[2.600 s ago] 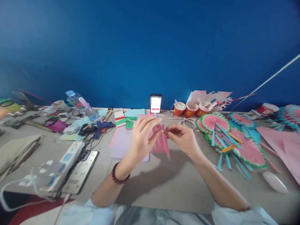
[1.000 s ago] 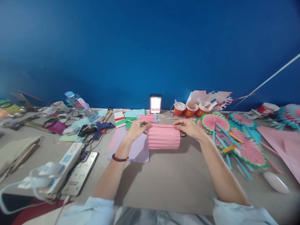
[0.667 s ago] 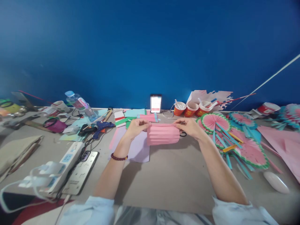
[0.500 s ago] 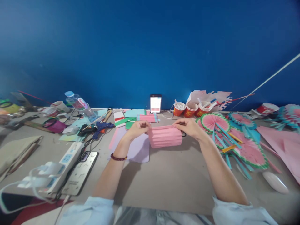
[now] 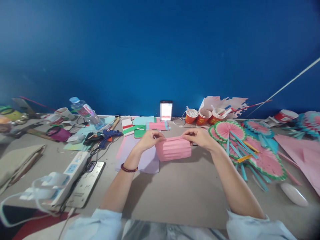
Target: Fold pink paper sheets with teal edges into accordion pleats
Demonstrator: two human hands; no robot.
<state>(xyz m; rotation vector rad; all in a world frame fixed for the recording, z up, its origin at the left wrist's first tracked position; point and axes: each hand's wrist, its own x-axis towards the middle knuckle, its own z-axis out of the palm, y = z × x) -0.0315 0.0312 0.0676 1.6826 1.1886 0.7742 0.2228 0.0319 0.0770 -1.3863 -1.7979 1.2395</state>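
A pink sheet of paper, creased into accordion pleats, is held up over the grey table between both hands. My left hand pinches its upper left corner, fingers closed. My right hand pinches the upper right corner, fingers closed too. The sheet hangs down from the top edge, its lower part loose. A dark red bead bracelet sits on my left wrist. A pale lilac sheet lies flat under and left of the pink paper.
Finished pink-and-green paper fans with blue strips lie at the right, pink sheets beyond them. Red paper cups and an upright phone stand by the blue wall. A glue gun, water bottle, power strip and flat phone crowd the left.
The folded pink strip held close together earlier has been spread out wide between my hands. In the last half second the sheet has shifted slightly left and down, its pleats drawn a little tighter.
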